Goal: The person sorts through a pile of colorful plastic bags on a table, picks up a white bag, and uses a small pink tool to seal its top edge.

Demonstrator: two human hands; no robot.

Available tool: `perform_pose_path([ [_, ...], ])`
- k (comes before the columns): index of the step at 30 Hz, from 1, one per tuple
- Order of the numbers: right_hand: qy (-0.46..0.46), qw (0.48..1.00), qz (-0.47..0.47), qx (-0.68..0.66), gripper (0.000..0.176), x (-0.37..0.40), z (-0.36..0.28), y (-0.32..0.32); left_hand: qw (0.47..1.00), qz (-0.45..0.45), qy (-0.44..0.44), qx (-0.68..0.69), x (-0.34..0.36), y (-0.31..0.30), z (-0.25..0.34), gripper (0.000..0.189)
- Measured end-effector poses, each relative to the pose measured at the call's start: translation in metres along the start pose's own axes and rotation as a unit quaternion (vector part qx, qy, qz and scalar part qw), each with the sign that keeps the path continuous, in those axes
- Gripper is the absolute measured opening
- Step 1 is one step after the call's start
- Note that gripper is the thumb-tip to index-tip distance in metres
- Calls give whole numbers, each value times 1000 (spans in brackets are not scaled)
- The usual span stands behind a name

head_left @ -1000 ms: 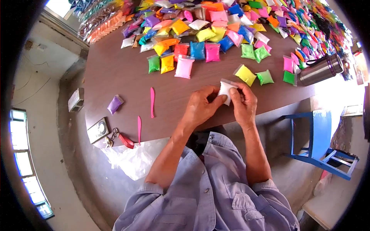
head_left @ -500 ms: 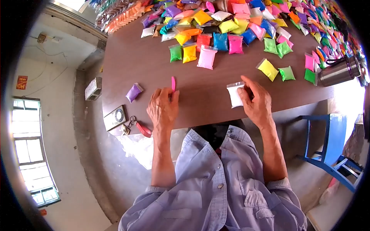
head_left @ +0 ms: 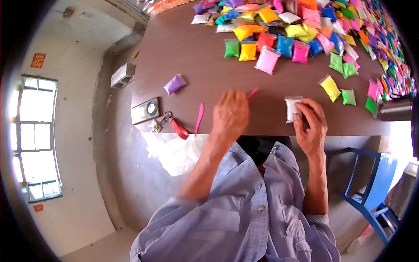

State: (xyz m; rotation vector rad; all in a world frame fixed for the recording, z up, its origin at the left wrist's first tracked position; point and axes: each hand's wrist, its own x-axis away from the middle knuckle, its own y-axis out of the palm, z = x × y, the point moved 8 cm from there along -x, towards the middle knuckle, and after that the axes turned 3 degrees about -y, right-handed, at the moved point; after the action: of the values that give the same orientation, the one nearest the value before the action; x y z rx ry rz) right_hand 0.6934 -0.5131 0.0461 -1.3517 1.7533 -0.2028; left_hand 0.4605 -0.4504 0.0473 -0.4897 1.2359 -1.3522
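Observation:
Fingers of my right hand (head_left: 313, 126) pinch the right side of a small clear bag with white filling (head_left: 291, 111), which rests on the table near its front edge. To its left, my left hand (head_left: 231, 113) is closed and a bit blurred. A thin pink plastic stick (head_left: 253, 92) pokes out past its fingers, most of it hidden by the hand. A second pink stick (head_left: 199, 118), wider at one end, lies on the table left of my left hand. Further left rests a bag with purple filling (head_left: 175, 84).
Many coloured bags (head_left: 286, 46) spread over the back and right of the brown table (head_left: 196, 56). At front left sit a silver device (head_left: 145, 111) and keys with a red strap (head_left: 178, 129). A steel flask (head_left: 395, 108) is at right, a blue chair (head_left: 377, 179) below it.
My left hand has moved right, towards the white bag, with a pink stick in it. The second pink stick has come into sight. The view has shifted; my right hand stays at the bag.

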Motion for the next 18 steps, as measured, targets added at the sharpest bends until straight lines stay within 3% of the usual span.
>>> perform_pose_path([
  [2,4,1000,-3,-8,27,-1,-2,-2,1000,2,24,-6,1,4,14,9],
  [4,1,1000,-6,-13,28,0,-3,-1,993,-22,-36,111,-1,4,21,9],
  [7,-4,1000,-14,12,29,-1,-5,0,977,-67,-54,197,-2,4,38,8],
  [10,-20,999,-18,32,31,-2,-7,-3,962,-108,-15,251,7,21,55,12],
  [14,-14,1000,-2,9,29,0,-5,-1,971,-71,-34,224,10,12,40,14],
  [16,-13,1000,5,8,28,0,-4,-1,986,-5,-52,160,7,-20,13,17],
  [18,-14,1000,5,-3,27,2,-2,-1,987,6,-73,145,12,-48,-12,19],
])
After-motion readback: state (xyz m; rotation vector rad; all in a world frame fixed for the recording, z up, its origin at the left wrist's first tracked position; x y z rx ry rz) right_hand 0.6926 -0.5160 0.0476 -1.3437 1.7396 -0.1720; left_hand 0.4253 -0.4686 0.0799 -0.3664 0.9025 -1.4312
